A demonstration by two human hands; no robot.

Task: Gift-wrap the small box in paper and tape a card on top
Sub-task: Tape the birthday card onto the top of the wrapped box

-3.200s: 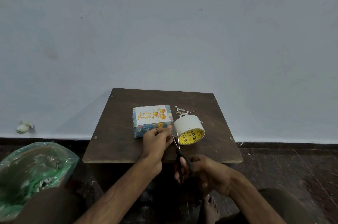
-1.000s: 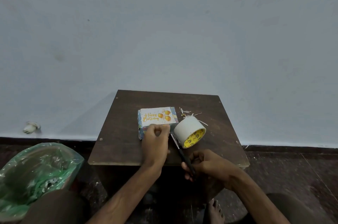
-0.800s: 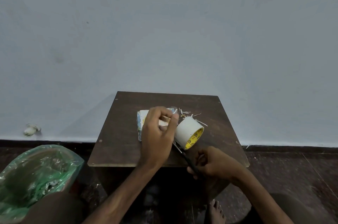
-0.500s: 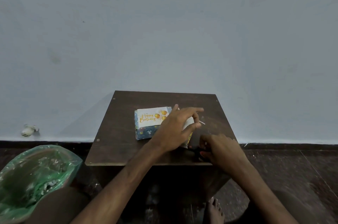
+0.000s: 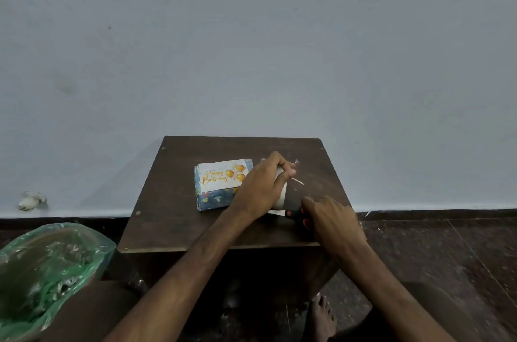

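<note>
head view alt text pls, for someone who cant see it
A person at a small dark table curls the left hand round a white tape roll, while the right hand lies over scissors. Beside the roll sits a blue wrapped box with a Happy Birthday card on top; a green-lined bin stands on the floor.
</note>
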